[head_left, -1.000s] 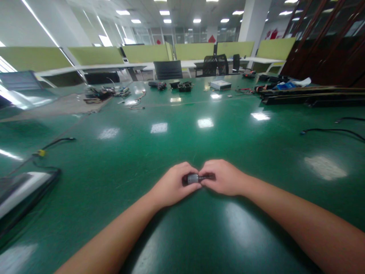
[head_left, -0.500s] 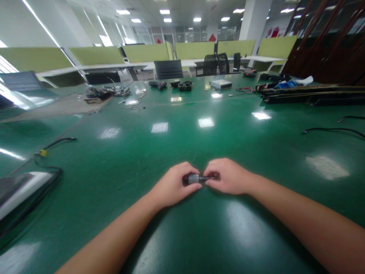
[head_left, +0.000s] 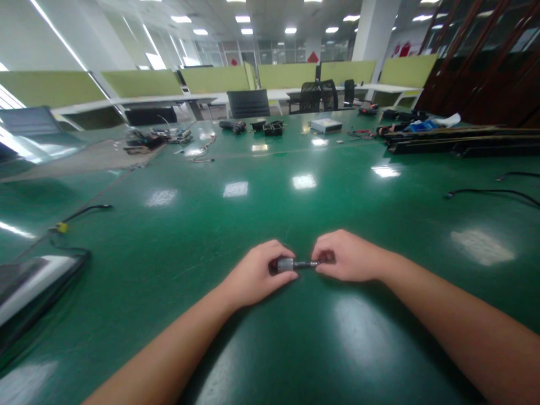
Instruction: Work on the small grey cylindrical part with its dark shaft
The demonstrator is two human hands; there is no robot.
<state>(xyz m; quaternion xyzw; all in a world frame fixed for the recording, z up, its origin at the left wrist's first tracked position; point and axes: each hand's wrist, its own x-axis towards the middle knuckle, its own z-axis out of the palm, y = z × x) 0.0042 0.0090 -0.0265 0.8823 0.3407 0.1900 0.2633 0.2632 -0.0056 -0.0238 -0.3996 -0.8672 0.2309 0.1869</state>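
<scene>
My left hand (head_left: 261, 271) is curled around a small grey metal cylinder (head_left: 286, 265), thumb along the near side and fingers over the far side. The cylinder's left end shows dark inside the grip. A thin dark metal rod (head_left: 304, 264) runs from its right end, level with the table. My right hand (head_left: 346, 256) pinches the rod's right end between thumb and fingertips; the rest of that end is hidden. Cylinder and rod lie in one line just above or on the green table (head_left: 261, 343); I cannot tell whether they touch it.
On the left are a white-and-dark device (head_left: 42, 281) and a black cable (head_left: 88, 209). Another black cable (head_left: 489, 191) lies at the right. Along the far side are a grey box (head_left: 326, 125), dark parts (head_left: 273, 128) and long black strips (head_left: 459, 140).
My right hand has moved to the right, away from my left hand, and a longer stretch of the rod shows between them. My left hand has stayed in place on the cylinder.
</scene>
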